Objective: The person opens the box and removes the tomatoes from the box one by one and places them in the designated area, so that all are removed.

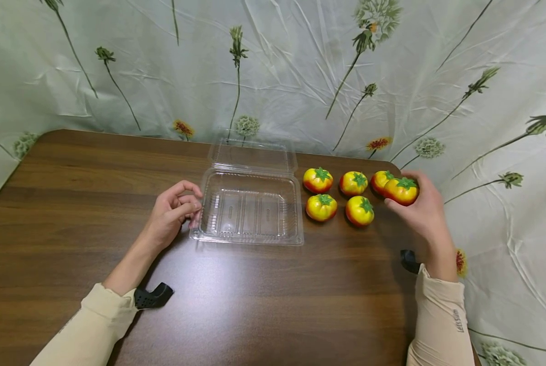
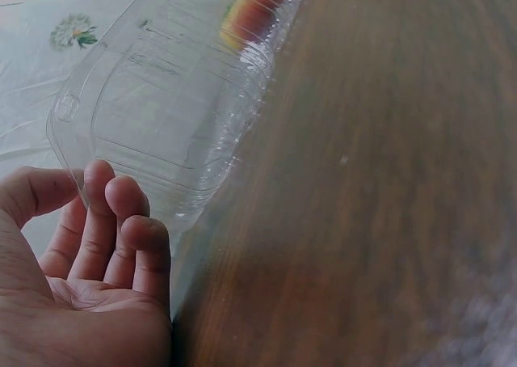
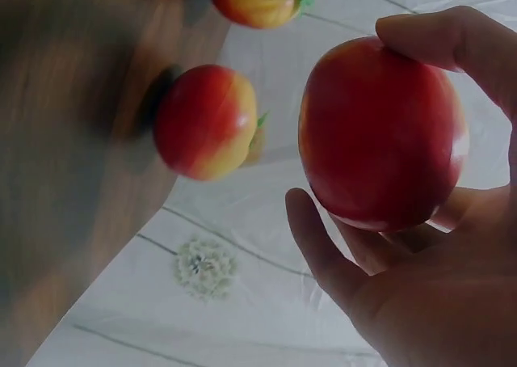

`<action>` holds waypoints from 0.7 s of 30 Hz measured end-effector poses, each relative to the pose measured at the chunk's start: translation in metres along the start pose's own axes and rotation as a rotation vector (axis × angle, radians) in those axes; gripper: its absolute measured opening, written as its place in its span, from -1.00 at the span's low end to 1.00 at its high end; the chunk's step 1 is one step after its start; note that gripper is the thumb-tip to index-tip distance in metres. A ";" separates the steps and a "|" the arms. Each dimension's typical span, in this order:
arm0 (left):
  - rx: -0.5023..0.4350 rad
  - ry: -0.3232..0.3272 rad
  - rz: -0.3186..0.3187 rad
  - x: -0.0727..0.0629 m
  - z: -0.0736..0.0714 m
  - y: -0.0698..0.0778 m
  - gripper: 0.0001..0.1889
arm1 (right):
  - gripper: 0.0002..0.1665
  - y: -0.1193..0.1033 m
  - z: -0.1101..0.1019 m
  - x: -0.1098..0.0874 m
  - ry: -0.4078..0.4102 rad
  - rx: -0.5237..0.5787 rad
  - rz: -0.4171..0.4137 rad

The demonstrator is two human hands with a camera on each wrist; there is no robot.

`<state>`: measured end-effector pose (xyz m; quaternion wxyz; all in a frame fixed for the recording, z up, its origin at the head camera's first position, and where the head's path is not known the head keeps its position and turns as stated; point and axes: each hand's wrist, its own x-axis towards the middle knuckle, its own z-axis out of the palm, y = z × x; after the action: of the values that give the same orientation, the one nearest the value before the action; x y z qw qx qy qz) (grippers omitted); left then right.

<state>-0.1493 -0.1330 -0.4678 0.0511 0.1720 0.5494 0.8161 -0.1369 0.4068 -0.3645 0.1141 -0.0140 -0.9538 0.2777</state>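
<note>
A clear plastic clamshell container [image 1: 247, 240] stands with its lid [image 1: 254, 152] folded back. My left hand [image 1: 168, 216] is at its left side, thumb and index finger pinching the container's rim [image 2: 69, 108] near a corner. On the right, my right hand [image 1: 424, 208] holds a red-and-yellow tomato [image 1: 402, 191] with a green leafy top. The right wrist view has this tomato [image 3: 380, 137] between thumb and fingers, its red underside showing. Several similar tomatoes [image 1: 322, 207] sit between the container and my right hand; the nearest one [image 1: 380, 180] is partly hidden behind the held tomato.
The brown wooden table [image 1: 273, 305] ends at the back against a pale curtain [image 1: 291, 71] printed with flowers, and its right edge lies close to my right hand. A black wrist mount [image 1: 154, 296] sticks out from the left sleeve [image 1: 94, 320].
</note>
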 end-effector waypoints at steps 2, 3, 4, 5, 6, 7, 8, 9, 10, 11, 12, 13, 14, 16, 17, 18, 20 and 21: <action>-0.001 0.002 0.002 0.000 0.000 0.000 -0.80 | -0.17 0.004 -0.001 -0.001 -0.005 -0.015 -0.003; -0.002 0.001 0.003 0.000 0.000 0.000 -0.80 | -0.18 0.006 -0.001 -0.001 -0.009 -0.023 -0.003; -0.003 0.000 0.005 0.000 0.000 0.000 -0.79 | -0.19 0.008 -0.001 -0.001 -0.015 -0.029 -0.005; -0.003 0.000 0.006 0.000 0.000 0.000 -0.79 | -0.19 0.010 -0.001 -0.001 -0.021 -0.035 -0.007; -0.004 -0.001 0.007 0.000 0.000 0.000 -0.79 | -0.20 0.012 -0.001 -0.001 -0.030 -0.042 -0.008; -0.005 -0.002 0.008 0.000 0.000 0.000 -0.78 | -0.20 0.013 0.000 -0.001 -0.039 -0.045 -0.008; -0.006 -0.002 0.010 0.000 0.000 0.000 -0.78 | -0.20 0.014 0.000 -0.001 -0.049 -0.050 -0.007; -0.008 -0.001 0.010 0.000 0.000 0.000 -0.77 | -0.20 0.016 0.000 0.000 -0.060 -0.056 -0.007; -0.008 -0.001 0.010 0.000 0.000 0.000 -0.77 | -0.19 0.017 0.001 0.000 -0.072 -0.060 -0.004; -0.008 0.000 0.010 0.000 0.000 0.000 -0.77 | -0.19 0.018 0.001 0.000 -0.084 -0.063 -0.001; -0.008 0.000 0.009 0.000 0.000 0.000 -0.77 | -0.19 0.019 0.002 0.000 -0.098 -0.066 0.002; -0.008 0.000 0.009 0.000 0.000 0.000 -0.77 | -0.19 0.019 0.002 0.000 -0.112 -0.068 0.005; -0.008 0.000 0.008 0.000 0.000 0.000 -0.77 | -0.19 0.020 0.003 0.000 -0.127 -0.073 0.008; -0.008 0.000 0.007 0.000 0.000 0.001 -0.78 | -0.19 0.021 0.004 0.000 -0.159 -0.067 0.019; -0.008 0.001 0.006 0.000 0.000 0.001 -0.78 | -0.18 0.021 0.005 0.000 -0.174 -0.063 0.024; -0.008 0.001 0.006 0.000 0.000 0.001 -0.78 | -0.17 0.021 0.006 0.000 -0.188 -0.061 0.030; -0.008 0.001 0.005 0.000 0.001 0.001 -0.78 | -0.16 0.021 0.007 0.000 -0.206 -0.057 0.045; -0.008 0.001 0.004 0.000 0.001 0.001 -0.78 | -0.15 0.021 0.007 0.000 -0.212 -0.052 0.053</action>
<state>-0.1494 -0.1325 -0.4670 0.0496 0.1725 0.5458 0.8184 -0.1394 0.4209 -0.3820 0.0049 -0.0125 -0.9667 0.2556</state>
